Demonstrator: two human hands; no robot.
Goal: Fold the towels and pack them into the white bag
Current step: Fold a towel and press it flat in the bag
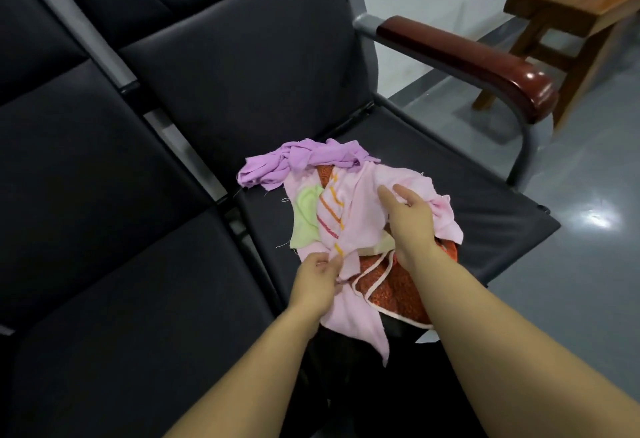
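My left hand [317, 276] pinches a bunched fold of the pale pink towel [360, 216] between thumb and fingers, near its striped part. My right hand [410, 216] lies on the same towel farther back, fingers loosely spread and half open, pressing cloth rather than gripping it.

The pink towel is crumpled, with orange and red stripes across one band and a loose corner hanging over the front edge of the seat [485, 202]. It lies on top of a heap: an orange towel [391, 295] with white trim under it near me, a light green cloth [304, 216] to the left, a rumpled purple towel [294, 164] at the back.

The heap sits on the front left part of the black seat. The right half of the seat is bare, up to the armrest [467, 56]. Black seats [104, 195] stretch away to my left.
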